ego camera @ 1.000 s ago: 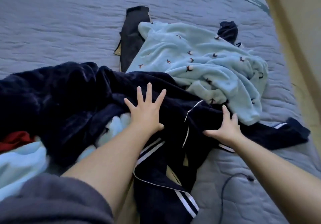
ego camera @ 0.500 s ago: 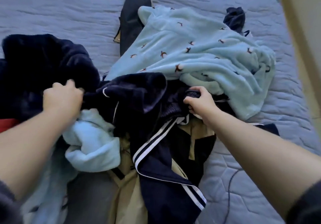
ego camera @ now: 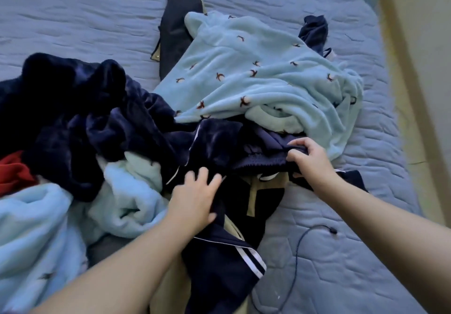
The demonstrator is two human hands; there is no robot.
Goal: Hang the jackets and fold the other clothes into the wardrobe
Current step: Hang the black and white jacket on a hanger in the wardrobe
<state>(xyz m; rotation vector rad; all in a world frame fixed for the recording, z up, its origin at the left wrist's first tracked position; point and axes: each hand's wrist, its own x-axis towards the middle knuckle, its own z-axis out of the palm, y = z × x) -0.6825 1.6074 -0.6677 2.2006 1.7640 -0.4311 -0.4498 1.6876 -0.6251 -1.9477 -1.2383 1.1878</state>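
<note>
A heap of clothes lies on the bed. A dark navy fleece garment [ego camera: 80,118] with white piping spreads across the left and middle. My right hand [ego camera: 310,157] pinches a navy knit edge [ego camera: 263,161] of dark cloth at the heap's centre. My left hand [ego camera: 195,196] rests with spread fingers on the navy garment, just left of it. Under my hands lies a navy jacket with white stripes and tan lining [ego camera: 227,265]. A light blue fleece with small bird prints [ego camera: 256,74] covers the far right of the heap.
More light blue fleece [ego camera: 36,228] bunches at the near left beside a red cloth [ego camera: 12,169]. A black garment [ego camera: 175,30] sticks out behind the pile. The blue quilted mattress [ego camera: 73,16] stretches beyond. A thin black cable [ego camera: 300,248] lies near right.
My left hand let go of the dark fleece at the left and moved right onto the navy garment. My right hand kept its grip on the dark cloth near the centre.
</note>
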